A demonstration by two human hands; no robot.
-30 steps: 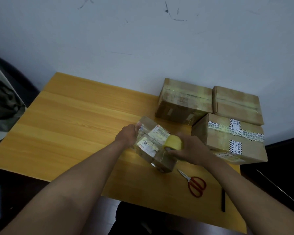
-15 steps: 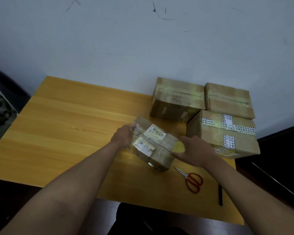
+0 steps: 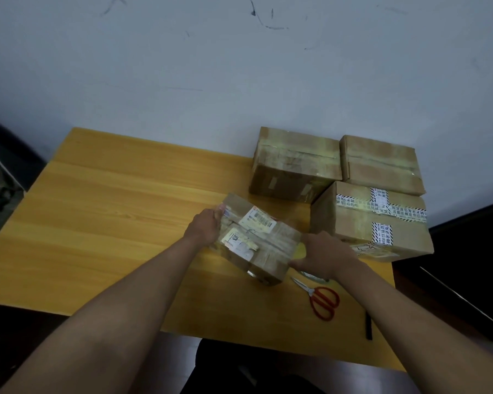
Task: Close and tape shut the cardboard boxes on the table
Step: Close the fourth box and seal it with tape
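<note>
Right now, nearest me: black marker (image 3: 368, 325) at the table (image 3: 103, 223) front edge, red-handled scissors (image 3: 322, 301) just beyond it, untouched.

Small box (image 3: 256, 245) sits mid-table, flaps down, labels on top. Left hand (image 3: 207, 230) grips its far-left corner, fingers curled over the edge. Right hand (image 3: 325, 255) is at the right end of the box, fingers spread and fairly straight against it. A bit of yellow tape roll (image 3: 299, 248) shows between palm and box; can't tell if I'm actually holding it or just pressing beside it.

Change: a second ago the roll was up on top of the box under my right hand. It has since come down over the right edge and my hand has dropped to table level. My read: strip is run across the top seam and wrapped down the end face. Next would be cutting the tape, scissors are within reach.

Further back, three bigger boxes by the wall: printed-tape box (image 3: 376, 223) just behind my right hand, then left rear box (image 3: 293, 163) and right rear box (image 3: 382, 163) touching side by side. All three closed and taped. Contents not visible in any of them.

So this small one looks like the last.
</note>
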